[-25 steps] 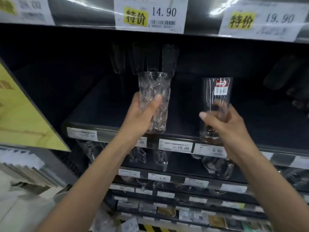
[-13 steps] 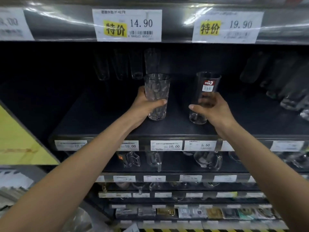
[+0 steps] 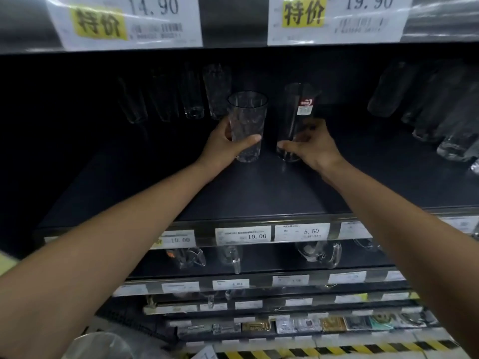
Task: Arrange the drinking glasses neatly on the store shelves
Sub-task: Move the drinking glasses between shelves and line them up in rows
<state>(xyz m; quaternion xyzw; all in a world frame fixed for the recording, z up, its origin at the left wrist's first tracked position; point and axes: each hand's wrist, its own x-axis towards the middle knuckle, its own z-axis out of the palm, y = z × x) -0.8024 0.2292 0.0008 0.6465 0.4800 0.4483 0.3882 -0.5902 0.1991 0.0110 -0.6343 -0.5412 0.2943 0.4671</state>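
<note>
Fingers round textured glass, left hand; round labelled glass, right hand.

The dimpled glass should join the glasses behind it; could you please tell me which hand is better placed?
Left: the left hand grips the dimpled glass, just before the back row; the right hand holds the labelled glass.

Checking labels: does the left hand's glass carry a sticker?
No, the textured glass in the left hand is bare; the sticker is on the tall glass in the right hand.
</note>
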